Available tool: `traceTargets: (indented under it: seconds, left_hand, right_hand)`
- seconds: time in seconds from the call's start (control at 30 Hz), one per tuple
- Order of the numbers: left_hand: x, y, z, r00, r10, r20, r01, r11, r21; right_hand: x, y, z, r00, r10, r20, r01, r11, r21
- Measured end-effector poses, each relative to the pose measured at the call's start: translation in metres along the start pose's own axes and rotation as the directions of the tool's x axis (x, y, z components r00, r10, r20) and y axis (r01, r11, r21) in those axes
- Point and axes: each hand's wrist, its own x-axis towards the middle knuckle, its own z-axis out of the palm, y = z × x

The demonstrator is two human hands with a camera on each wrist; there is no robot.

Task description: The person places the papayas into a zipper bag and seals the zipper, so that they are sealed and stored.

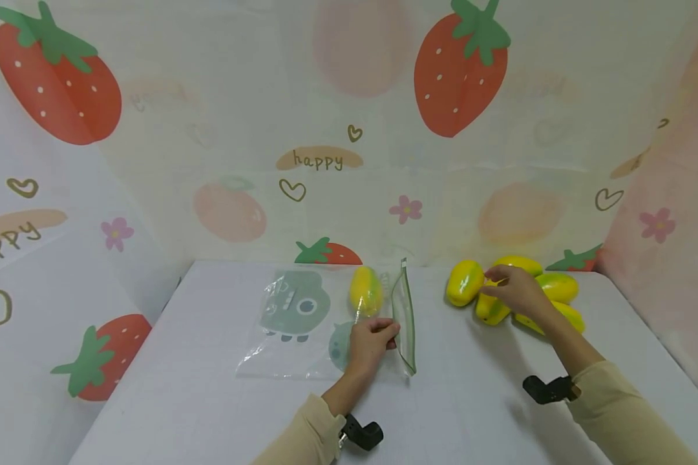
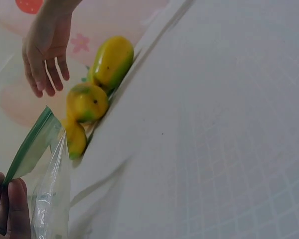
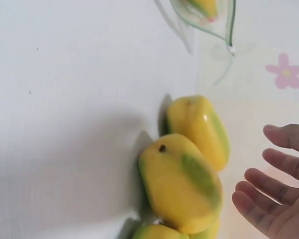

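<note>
A clear zip bag (image 1: 293, 300) with green cartoon prints lies on the table, its green-edged mouth (image 1: 406, 323) gaping to the right. One yellow-green mango (image 1: 365, 290) shows inside the bag. My left hand (image 1: 368, 345) pinches the bag near its mouth; in the left wrist view the thumb and fingers (image 2: 17, 204) grip the green zip strip (image 2: 30, 142). Over a cluster of several mangoes (image 1: 491, 310) on the right hovers my right hand (image 1: 518, 294). In the right wrist view its fingers (image 3: 259, 177) are spread and slightly bent, apart from the nearest mango (image 3: 182, 184), holding nothing.
The white table (image 1: 209, 413) meets a cloth backdrop (image 1: 349, 213) printed with strawberries, hearts and flowers. One mango (image 1: 464, 283) sits at the left side of the cluster, between it and the bag. Black wrist cameras (image 1: 549, 390) are strapped to both arms.
</note>
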Motion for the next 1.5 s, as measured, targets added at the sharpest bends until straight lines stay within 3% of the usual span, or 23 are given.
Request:
traceTargets:
  seconds: [0.33,0.57,1.3,1.5]
  left_hand:
    - [-0.001,0.000,-0.001,1.000,0.002,0.013,-0.002,1.000,0.014]
    - [-0.002,0.000,0.001,1.000,0.002,0.006,-0.002,1.000,0.004]
    - [-0.002,-0.001,0.001,1.000,0.004,0.002,-0.004,1.000,0.017]
    - [-0.002,-0.002,0.001,1.000,0.003,0.000,-0.003,1.000,0.026]
  right_hand:
    - [-0.003,0.009,-0.021,0.997,-0.021,0.069,0.033,0.985,-0.170]
    - [-0.005,0.020,-0.028,0.997,-0.022,0.069,0.038,0.969,-0.245]
    - [-0.017,0.050,-0.038,0.996,-0.059,0.071,0.079,0.941,-0.330]
    - [-0.020,0.059,-0.039,0.997,-0.008,0.074,0.035,0.930,-0.366]
